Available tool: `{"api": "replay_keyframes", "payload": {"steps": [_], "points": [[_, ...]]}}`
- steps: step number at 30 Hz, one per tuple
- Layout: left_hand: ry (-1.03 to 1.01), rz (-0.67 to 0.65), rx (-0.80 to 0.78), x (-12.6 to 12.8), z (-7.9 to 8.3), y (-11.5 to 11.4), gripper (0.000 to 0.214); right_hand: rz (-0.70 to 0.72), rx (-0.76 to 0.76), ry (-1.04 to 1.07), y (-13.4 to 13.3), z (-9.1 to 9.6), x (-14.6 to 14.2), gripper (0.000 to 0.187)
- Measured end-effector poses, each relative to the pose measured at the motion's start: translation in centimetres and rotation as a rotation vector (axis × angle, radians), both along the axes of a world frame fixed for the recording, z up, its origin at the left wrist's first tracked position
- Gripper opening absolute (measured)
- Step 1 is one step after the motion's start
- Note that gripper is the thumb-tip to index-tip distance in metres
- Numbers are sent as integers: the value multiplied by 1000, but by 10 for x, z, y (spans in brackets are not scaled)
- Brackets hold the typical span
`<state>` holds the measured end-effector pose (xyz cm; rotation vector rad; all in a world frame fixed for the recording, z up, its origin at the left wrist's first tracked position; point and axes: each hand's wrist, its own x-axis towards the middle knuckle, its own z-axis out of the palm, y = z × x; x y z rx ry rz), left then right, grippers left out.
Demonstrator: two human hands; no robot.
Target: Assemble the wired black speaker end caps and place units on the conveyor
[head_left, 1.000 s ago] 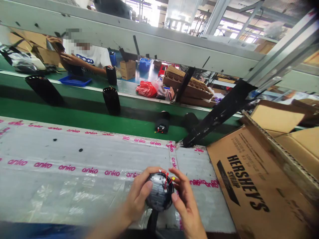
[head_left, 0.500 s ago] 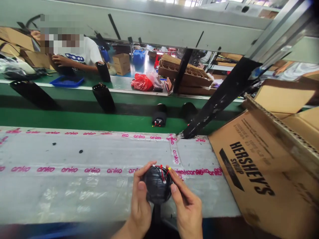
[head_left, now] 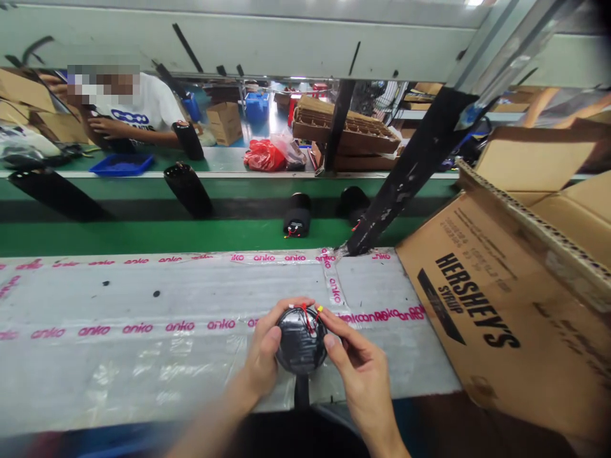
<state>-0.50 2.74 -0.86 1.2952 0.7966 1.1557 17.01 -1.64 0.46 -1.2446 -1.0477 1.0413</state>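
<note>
A round black part with short red and yellow wires at its top is held between both hands over the taped worktop's near edge. My left hand wraps its left side, fingers curled. My right hand grips its right side, thumb and forefinger pinching near the wires. A dark stem hangs below the part.
A green conveyor belt runs behind the worktop, carrying black cylinders and a lying one. A Hershey's cardboard box stands at right. A black post slants up. Across the belt a person works by a blue tray.
The view has tilted slightly downward. Both hands have kept hold of the black part; my right fingers have shifted a little toward the wires.
</note>
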Motion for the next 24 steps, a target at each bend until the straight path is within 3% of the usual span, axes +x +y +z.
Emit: {"api": "replay_keyframes", "payload": {"steps": [7, 11, 13, 21, 24], "points": [[-18, 56, -224, 7, 12, -3, 50, 92, 73, -81, 0, 3, 11, 25], [-11, 36, -245, 5, 11, -4, 51, 328, 136, -264, 1, -4, 37, 54], [16, 23, -261, 4, 11, -5, 53, 378, 159, -339, 3, -9, 47, 68], [65, 31, -240, 7, 20, -4, 50, 325, 251, -454, 9, -8, 43, 79], [124, 25, -216, 6, 24, -4, 51, 330, 257, -440, 11, -6, 44, 74]]}}
